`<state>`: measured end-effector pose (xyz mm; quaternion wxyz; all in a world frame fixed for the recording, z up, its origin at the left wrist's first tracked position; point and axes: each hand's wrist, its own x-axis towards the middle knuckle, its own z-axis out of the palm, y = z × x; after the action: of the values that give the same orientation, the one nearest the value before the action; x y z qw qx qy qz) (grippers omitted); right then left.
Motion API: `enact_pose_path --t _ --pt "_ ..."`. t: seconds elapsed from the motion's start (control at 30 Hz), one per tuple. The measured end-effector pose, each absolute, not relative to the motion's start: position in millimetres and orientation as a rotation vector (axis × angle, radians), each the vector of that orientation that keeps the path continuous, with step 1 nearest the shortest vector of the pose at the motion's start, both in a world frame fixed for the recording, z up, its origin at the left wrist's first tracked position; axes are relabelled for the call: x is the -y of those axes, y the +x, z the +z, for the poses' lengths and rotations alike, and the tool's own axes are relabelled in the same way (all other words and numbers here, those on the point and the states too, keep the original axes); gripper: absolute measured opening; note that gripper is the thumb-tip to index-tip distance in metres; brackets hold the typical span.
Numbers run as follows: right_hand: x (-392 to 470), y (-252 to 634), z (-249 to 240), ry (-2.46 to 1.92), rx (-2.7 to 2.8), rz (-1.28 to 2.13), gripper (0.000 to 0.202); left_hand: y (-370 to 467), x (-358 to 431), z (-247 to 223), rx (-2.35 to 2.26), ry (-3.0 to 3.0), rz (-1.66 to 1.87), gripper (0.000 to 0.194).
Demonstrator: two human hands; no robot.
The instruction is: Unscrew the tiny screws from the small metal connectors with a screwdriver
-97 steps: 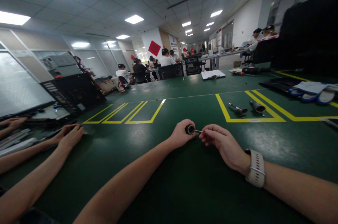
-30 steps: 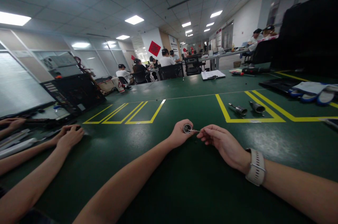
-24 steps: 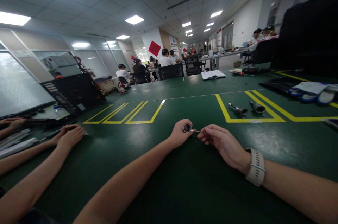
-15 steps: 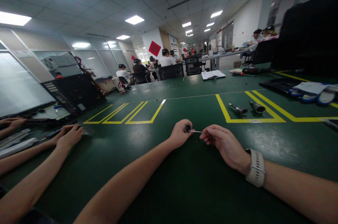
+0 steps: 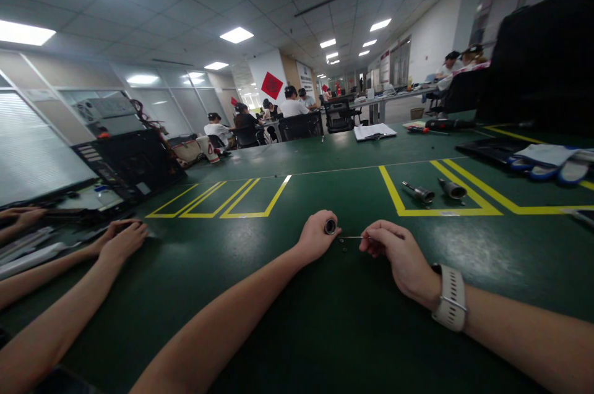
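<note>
My left hand (image 5: 316,237) is wrapped round a dark metal cylinder (image 5: 330,227), its round open end facing me. Pinched in the fingers of my right hand (image 5: 394,252) is a thin metal rod (image 5: 351,237), which points left, its tip just right of the cylinder and outside it. Near that tip there is a small ring (image 5: 341,240), and another small ring (image 5: 344,250) lies on the green table (image 5: 288,295) just below. Two metal parts, one (image 5: 419,192) left of the other (image 5: 452,189), lie inside a yellow taped area at the right.
Another person's hands (image 5: 123,239) work at the left edge. Blue-and-white gloves (image 5: 552,160) lie on a black tray at the right. Farther back are a clipboard with paper (image 5: 375,132) and a red-handled tool (image 5: 417,128). People sit at tables beyond.
The rod has come out of the cylinder's opening, and my right hand has shifted slightly right. A second small ring now shows near the rod's tip. My left hand has barely moved.
</note>
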<state>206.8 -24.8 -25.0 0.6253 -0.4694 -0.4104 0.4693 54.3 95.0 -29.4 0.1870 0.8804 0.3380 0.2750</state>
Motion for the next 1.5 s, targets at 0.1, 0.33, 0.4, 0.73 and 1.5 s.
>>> enact_pose_path --t 0.1,0.33,0.4,0.73,1.5 --pt "24 206 -27 -1.105 0.952 1.042 0.016 55 -95 -29 -0.949 2.477 0.779 0.010" --pt "25 205 -26 -1.122 0.933 1.024 0.015 55 -97 -32 -1.057 2.424 0.858 0.012" --pt "25 205 -24 -1.106 0.926 1.023 0.015 55 -96 -32 -1.053 2.406 0.898 0.011" --pt "29 200 -12 -0.959 0.942 1.241 0.015 56 -98 -33 -0.886 2.436 0.911 0.015" --pt "28 203 -17 -1.026 1.091 1.268 0.014 56 -98 -34 -0.744 2.407 0.851 0.014"
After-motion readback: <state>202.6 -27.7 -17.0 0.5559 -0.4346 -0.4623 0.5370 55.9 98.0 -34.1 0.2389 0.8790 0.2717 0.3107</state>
